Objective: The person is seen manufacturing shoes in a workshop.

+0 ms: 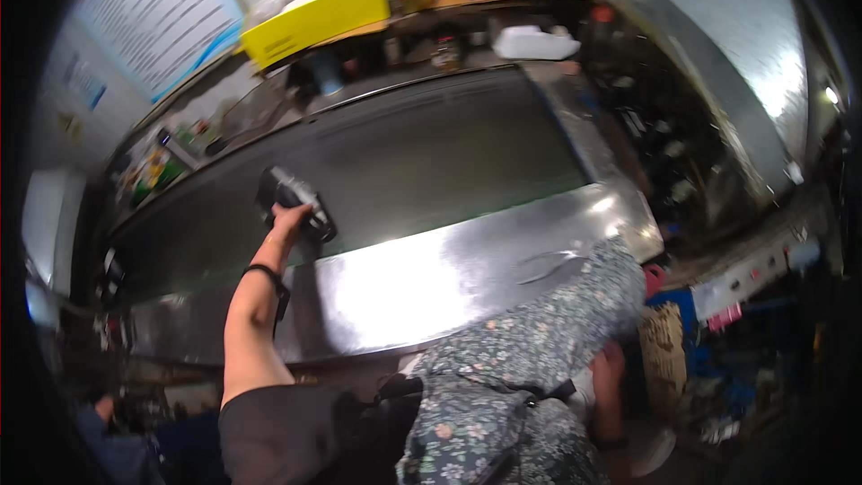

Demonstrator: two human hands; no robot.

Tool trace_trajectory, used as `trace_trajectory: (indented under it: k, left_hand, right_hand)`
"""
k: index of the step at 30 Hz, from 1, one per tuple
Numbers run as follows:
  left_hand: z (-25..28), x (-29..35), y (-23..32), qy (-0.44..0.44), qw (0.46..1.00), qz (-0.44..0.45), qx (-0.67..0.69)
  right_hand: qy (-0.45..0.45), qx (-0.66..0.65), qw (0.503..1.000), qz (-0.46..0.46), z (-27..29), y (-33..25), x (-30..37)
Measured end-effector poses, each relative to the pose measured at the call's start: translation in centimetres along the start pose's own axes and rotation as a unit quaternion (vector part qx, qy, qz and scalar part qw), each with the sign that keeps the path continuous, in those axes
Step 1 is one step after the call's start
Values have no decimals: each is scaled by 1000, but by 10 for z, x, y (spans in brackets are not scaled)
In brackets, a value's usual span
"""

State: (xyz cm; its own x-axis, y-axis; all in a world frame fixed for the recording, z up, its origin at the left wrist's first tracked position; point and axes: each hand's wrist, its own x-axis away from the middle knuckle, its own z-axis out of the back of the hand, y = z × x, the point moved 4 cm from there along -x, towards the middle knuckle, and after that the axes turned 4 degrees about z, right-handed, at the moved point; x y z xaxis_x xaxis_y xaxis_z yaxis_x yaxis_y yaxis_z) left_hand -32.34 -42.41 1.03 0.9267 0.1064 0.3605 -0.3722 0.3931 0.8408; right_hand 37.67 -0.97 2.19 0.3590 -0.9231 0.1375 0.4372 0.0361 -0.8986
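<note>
My left hand (289, 216) reaches forward from a black sleeve, a dark band round the wrist. Its fingers are closed on a black and silver object (310, 208), blurred so that I cannot make out its kind. This object is over the dark flat surface (431, 162) of a long bench, near its bright metal front strip (404, 292). I do not see my right hand. To the right, floral fabric (503, 368) stretches across the front strip, and whatever is under it is hidden.
A yellow box (314, 21) stands on the back shelf. Beside it lie a white plastic container (536, 43) and clear bags. A bare limb (609, 391) shows beyond the floral fabric. Piled clutter and a cardboard piece (663, 355) lie at the right; a large grey panel rises at far right.
</note>
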Motion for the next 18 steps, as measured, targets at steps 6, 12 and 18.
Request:
trace_trajectory:
  k: [6, 12, 18]
  left_hand:
    - [-37, 22, 5, -7, 996, -75, 42]
    - [-57, 212, 80, -421, 887, 88, 166]
    - [-123, 440, 124, -636, 685, -345, -90]
  right_hand:
    - [-112, -122, 983, 85, 13, -37, -5]
    - [-161, -205, 962, 85, 11, -124, -25]
    - [-145, -154, 956, 201, 5, -233, -51]
